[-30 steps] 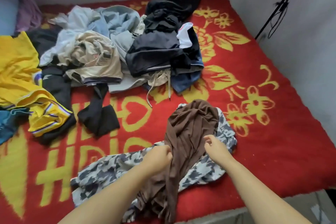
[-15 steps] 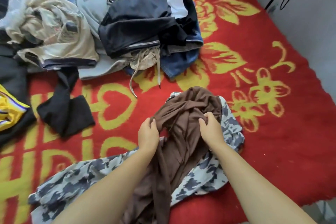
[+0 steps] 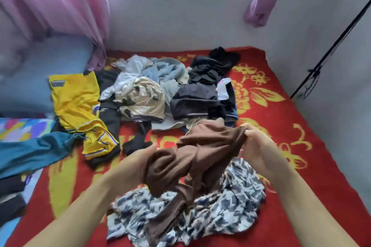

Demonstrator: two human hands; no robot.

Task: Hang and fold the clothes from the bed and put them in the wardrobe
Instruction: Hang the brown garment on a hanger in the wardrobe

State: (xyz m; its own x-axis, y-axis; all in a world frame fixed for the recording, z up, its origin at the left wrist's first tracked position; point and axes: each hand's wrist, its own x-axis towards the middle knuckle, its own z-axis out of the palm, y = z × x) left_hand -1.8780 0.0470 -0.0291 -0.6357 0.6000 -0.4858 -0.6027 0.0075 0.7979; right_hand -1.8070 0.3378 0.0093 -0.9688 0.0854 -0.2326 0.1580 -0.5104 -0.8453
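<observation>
A brown garment (image 3: 192,158) hangs bunched between both my hands, lifted above the bed. My left hand (image 3: 136,164) grips its lower left part. My right hand (image 3: 259,146) pinches its upper right edge. Its lower end trails down onto a blue-and-white camouflage garment (image 3: 230,206) that lies crumpled on the red and yellow blanket (image 3: 301,156). Farther back sits a heap of clothes: a yellow jersey (image 3: 76,102), a beige piece (image 3: 144,100), pale blue pieces (image 3: 160,70) and dark pieces (image 3: 200,96).
A teal garment (image 3: 30,150) lies at the left edge beside a blue pillow (image 3: 40,78). Pink curtains (image 3: 60,6) hang by the window at the back. A black pole with cords (image 3: 329,54) leans on the right wall.
Both hands have raised the brown garment off the camouflage one and pulled it apart sideways. My head has tilted up, bringing the wall, the window and the curtains into view.
</observation>
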